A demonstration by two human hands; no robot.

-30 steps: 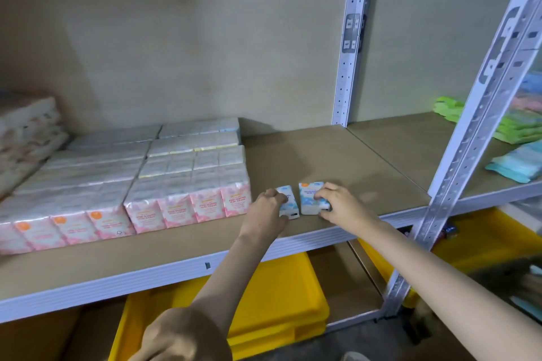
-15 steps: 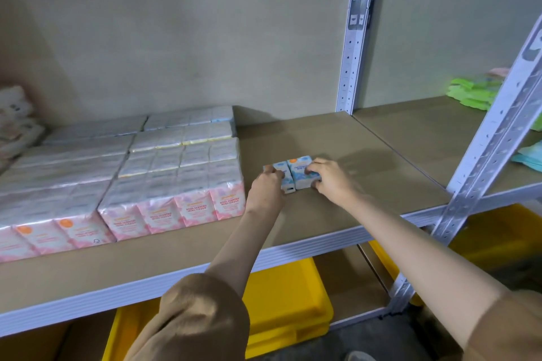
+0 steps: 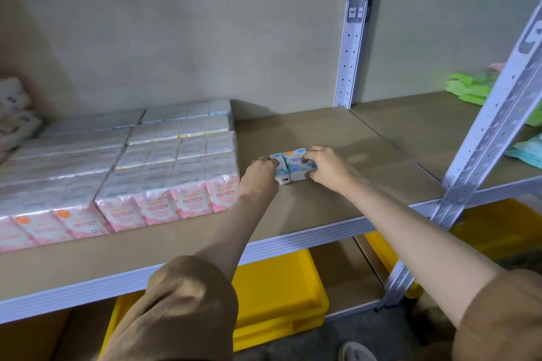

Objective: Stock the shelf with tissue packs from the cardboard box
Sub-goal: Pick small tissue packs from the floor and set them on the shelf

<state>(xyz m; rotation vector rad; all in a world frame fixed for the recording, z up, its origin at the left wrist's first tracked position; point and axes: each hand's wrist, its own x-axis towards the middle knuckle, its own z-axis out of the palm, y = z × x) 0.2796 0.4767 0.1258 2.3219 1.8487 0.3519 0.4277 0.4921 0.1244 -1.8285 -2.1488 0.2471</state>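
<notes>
Head view: hands (image 3: 259,177) (image 3: 327,170) on blue packs (image 3: 294,167)

Storeroom rack against a beige wall, in dim, even light
A plain beige wall (image 3: 176,38) backs the shelf (image 3: 337,138), a brown board edged in pale metal. A perforated white post (image 3: 355,53) stands at the back where this board meets the next board (image 3: 416,126) on the right, and a front post (image 3: 492,138) slants across the right side. Below are yellow bins (image 3: 278,296), a lower board (image 3: 343,272) and grey floor (image 3: 346,340)
</notes>
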